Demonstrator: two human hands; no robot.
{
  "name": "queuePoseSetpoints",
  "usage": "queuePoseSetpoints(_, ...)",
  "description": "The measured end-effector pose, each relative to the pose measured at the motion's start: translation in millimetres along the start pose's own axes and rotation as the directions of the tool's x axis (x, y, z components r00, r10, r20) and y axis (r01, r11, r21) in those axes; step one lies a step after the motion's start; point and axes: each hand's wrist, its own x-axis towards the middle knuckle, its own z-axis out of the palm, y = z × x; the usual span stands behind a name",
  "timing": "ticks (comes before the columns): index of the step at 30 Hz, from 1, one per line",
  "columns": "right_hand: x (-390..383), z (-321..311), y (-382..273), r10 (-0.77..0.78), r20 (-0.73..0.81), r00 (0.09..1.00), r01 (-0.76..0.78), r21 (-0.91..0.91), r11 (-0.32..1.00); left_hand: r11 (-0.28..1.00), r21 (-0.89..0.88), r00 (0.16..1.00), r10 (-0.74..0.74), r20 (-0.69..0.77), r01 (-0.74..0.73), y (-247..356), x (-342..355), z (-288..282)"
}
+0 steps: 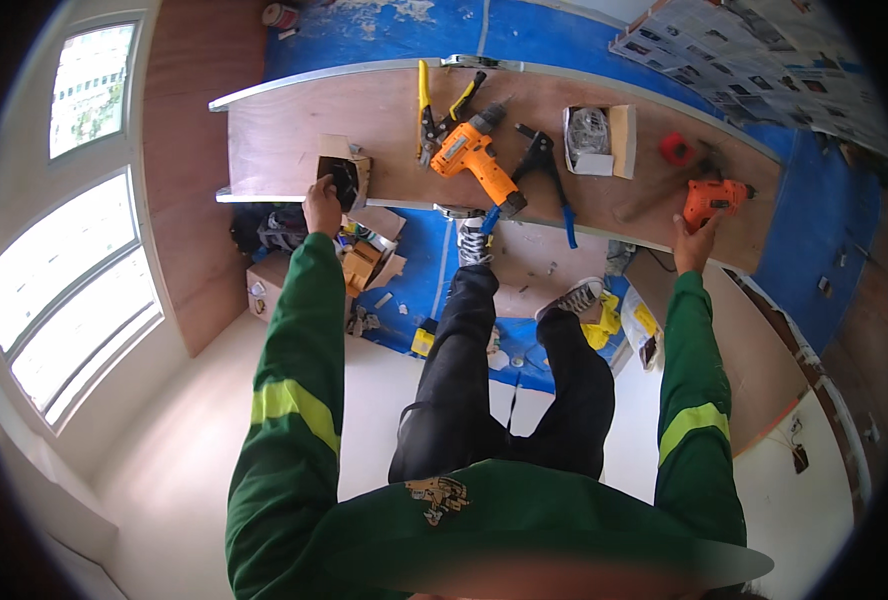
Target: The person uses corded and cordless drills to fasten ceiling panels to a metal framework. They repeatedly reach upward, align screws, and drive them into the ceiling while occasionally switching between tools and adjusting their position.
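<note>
My left hand [323,208] is at the near left edge of a small open cardboard box [361,172] with dark contents, its fingers closed on the box's side. Over at the right end of the plywood bench [274,140], my right hand [697,243] has its thumb and fingers around the near end of a red-orange power drill [709,202]. A hammer [659,190] with a wooden handle lies just left of that drill, beside a red round object [676,149]. Mid-bench lie an orange cordless drill [472,158], yellow-handled snips [426,115] and a blue-handled riveter [544,170].
An open white box [594,142] holding a clear plastic bag stands right of the riveter. Under the bench, blue sheeting [419,262] carries open cartons [364,262] and yellow plastic [601,322]. My shoes [474,243] are by the bench's near edge. Windows [69,290] are at left.
</note>
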Motion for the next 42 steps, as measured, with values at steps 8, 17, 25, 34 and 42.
queuePoseSetpoints(8, -72, -20, -20, 0.015, -0.04, 0.999, -0.013, 0.051, 0.999, 0.962, 0.273, 0.991, -0.058, 0.119, 0.023, -10, 23, 22)
queuePoseSetpoints(17, -143, 74, -185, -0.336, 0.251, 0.908, 0.265, 0.278, 0.923, 0.94, 0.339, 0.981, -0.034, 0.191, -0.033, -4, 39, 18)
queuePoseSetpoints(25, -124, 104, -234, -0.138, 0.362, 0.922, 0.211, -0.171, 0.962, 0.937, 0.328, 0.988, 0.078, 0.137, -0.12, 7, 31, 22)
queuePoseSetpoints(34, -156, 120, -302, -0.467, 0.337, 0.818, 0.45, 0.131, 0.883, 0.999, -0.038, 0.993, 0.002, -0.116, -0.007, -18, 7, 8)
queuePoseSetpoints(42, -151, 151, -332, -0.257, 0.526, 0.811, 0.299, 0.005, 0.954, 0.507, -0.795, 0.906, -0.404, 0.124, 0.335, -28, 9, -28)
